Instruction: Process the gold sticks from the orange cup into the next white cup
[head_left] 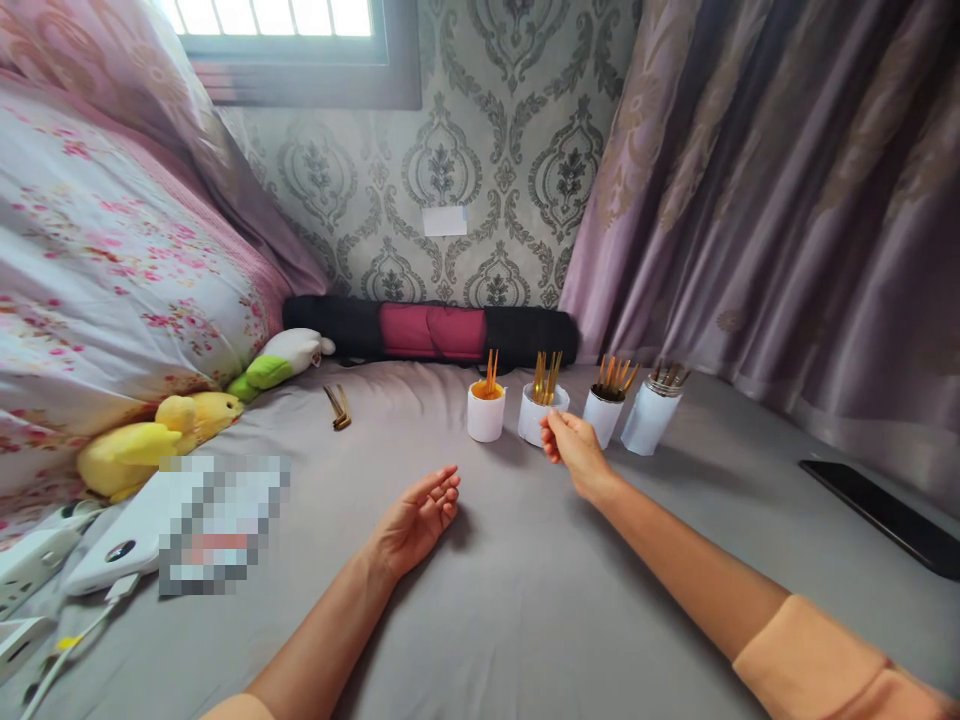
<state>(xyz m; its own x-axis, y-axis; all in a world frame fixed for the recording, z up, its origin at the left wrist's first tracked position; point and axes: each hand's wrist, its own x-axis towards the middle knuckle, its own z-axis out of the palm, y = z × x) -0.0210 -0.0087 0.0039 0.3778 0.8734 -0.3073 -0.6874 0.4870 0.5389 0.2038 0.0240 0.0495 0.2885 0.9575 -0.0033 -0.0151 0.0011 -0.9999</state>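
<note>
My right hand [574, 450] is just in front of a white-wrapped cup [531, 422] that holds several thin gold sticks [547, 378]. Its fingers are curled in to a pinch by the cup's right rim; what they hold, if anything, is hidden. Low over the grey sheet, my left hand [420, 517] has its fingers loosely bent and nothing in them. To the left of the pinched hand stands another white cup [485, 416] with an orange inside and a few orange sticks [491, 374]. A small bunch of dark gold sticks [339, 410] lies apart at left.
Two more white-wrapped containers with sticks, a nearer cup [602, 418] and a tilted-looking one [650, 418], stand at right. A black phone [881, 512] lies far right. Plush toys [161, 440], a white power bank [142, 530] and a power strip [34, 565] line the left. A black-and-red roll [431, 332] lies behind.
</note>
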